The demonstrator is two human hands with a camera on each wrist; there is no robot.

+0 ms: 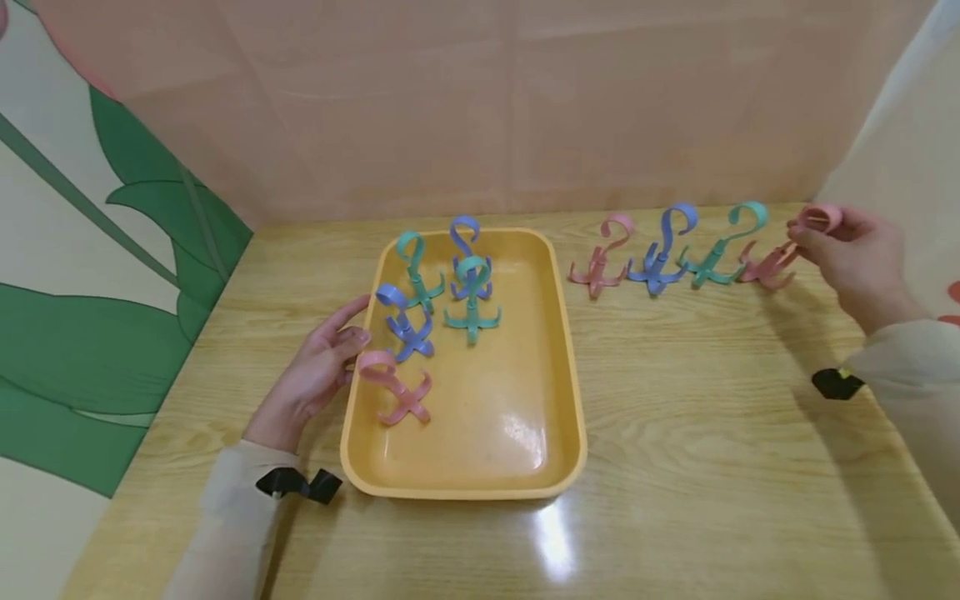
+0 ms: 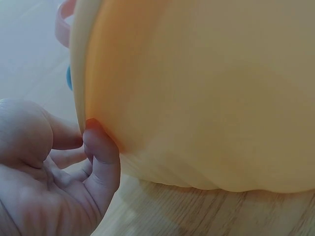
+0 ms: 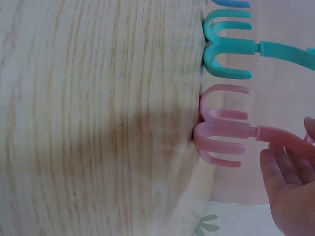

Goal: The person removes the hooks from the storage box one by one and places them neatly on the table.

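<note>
My right hand [image 1: 862, 258] holds a pink plastic multi-prong hanger hook [image 1: 768, 267] by its curved top, at the right end of a row. In the right wrist view, that hook's prongs [image 3: 224, 129] stand at the table surface. My left hand [image 1: 318, 379] pinches the left rim of a yellow tray [image 1: 465, 492] between thumb and finger, as the left wrist view shows. Inside the tray, toward its left and far side, stand a pink hook [image 1: 405, 402], two blue hooks [image 1: 411, 333] and two green hooks [image 1: 472, 312].
Left of the held hook, a green hook [image 1: 712, 262], a blue hook [image 1: 658, 267] and another pink hook [image 1: 597, 268] stand in line along the back of the wooden table [image 1: 697, 467]. A pinkish covered wall [image 1: 510, 108] rises behind.
</note>
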